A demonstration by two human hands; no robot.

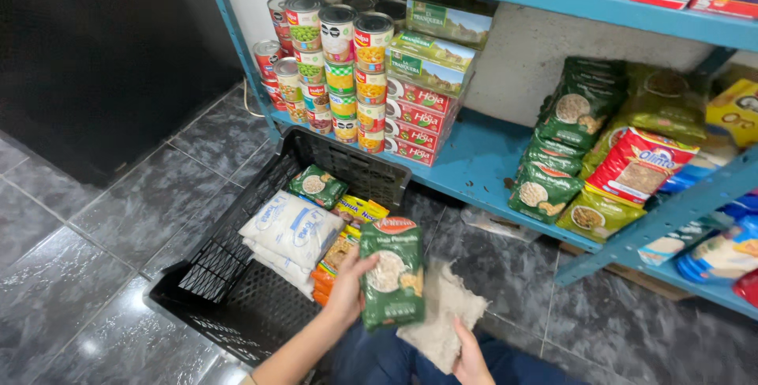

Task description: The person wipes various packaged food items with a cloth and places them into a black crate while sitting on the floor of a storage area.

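The fingers of the left hand (347, 294) wrap round the left edge of a green grain packet (392, 272), clamped on it and holding it upright above the lap; the packet hangs in the air just beside the near right corner of the black crate (237, 306), not touching it. The right hand (471, 353) sits lower, its fingers curled under a pale, frayed cloth (446, 310), pinching its near edge; the cloth drapes over the knee and the dark tiled floor (95, 219).

Outward now: inside the crate lie white bags (292, 231), a second green packet (317, 185) at the far end, a yellow packet (362, 210) and orange packets (332, 262) stacked on edge. Beyond it the blue shelf (482, 160) carries stacked cans (339, 61), red and green cartons (422, 108), and to the right a heap of matching green packets (564, 140) beside a red-and-white bag (639, 164).

By my reading, the step in hand is the packet lifted from the crate and wiped or checked; it looks bound for the green heap on the shelf. The next move calls for a long reach up and right across the shelf edge, keeping the grip firm on the slippery film, and laying it flat so the heap does not slide.
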